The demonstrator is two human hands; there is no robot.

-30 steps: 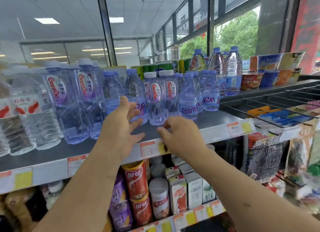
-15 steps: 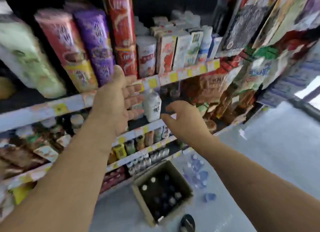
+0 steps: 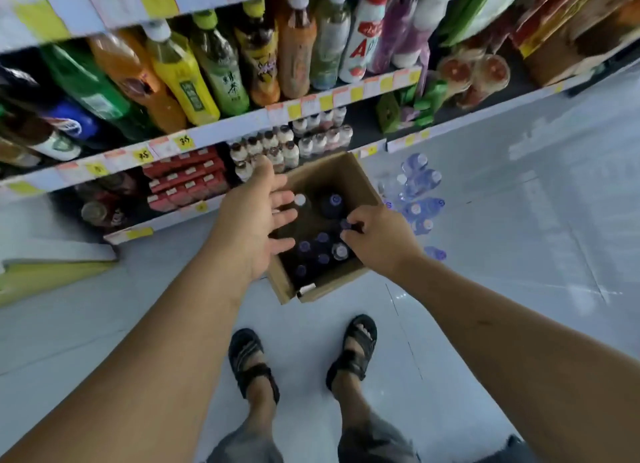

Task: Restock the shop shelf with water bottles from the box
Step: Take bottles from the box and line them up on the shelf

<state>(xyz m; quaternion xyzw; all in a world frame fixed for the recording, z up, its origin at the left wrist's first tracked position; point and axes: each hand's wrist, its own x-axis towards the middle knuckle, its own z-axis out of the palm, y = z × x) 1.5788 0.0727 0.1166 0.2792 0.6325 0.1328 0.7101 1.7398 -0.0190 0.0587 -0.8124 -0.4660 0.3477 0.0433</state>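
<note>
Left hand (image 3: 254, 227) spread, right hand (image 3: 379, 243) half-curled — over box (image 3: 332, 172).

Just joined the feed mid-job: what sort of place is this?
Likely a small shop aisle: shelves of bottled drinks with price tags, plus a cardboard box of water bottles on the floor.

Shop: price-tagged drink shelves (image 3: 242, 123)

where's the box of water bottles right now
In the head view the cardboard box sits on the floor at centre, in front of the bottom shelf, below the left hand and right hand, with loose water bottles to its right.
</note>
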